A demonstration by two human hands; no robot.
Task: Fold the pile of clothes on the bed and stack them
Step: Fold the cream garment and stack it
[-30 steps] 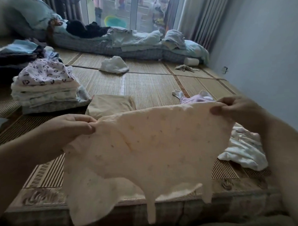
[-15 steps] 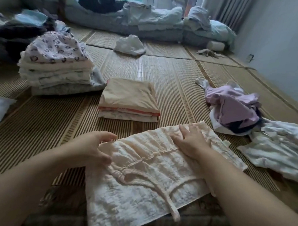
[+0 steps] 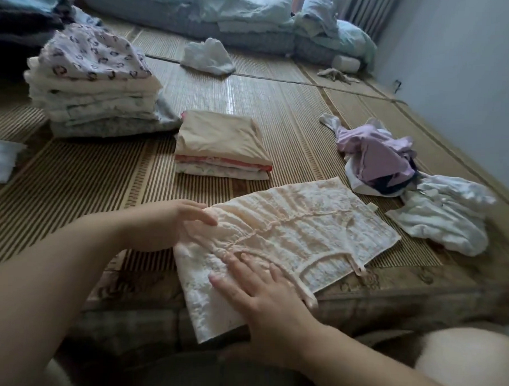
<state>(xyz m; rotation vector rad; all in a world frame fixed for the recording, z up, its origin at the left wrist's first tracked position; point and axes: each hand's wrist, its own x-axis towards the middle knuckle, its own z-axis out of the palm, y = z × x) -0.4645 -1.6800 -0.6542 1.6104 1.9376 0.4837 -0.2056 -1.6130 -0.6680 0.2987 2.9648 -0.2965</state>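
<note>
A cream garment (image 3: 304, 224) is laid flat on the woven mat (image 3: 87, 179) at the bed's near edge. Its near part is pressed by the right hand (image 3: 266, 298), fingers straight and splayed. Its left edge is touched by the left hand (image 3: 176, 227), fingers extended. Just behind is a small folded stack (image 3: 220, 139), and unfolded clothes (image 3: 377, 157) lie to the right.

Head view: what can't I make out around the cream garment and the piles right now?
Head view only.
Cream garment: near part hidden under the right hand, left edge under the left hand.
Dark pile, far left: cut by the frame edge.
Lilac heap: lower pieces hidden by its top layers.
</note>
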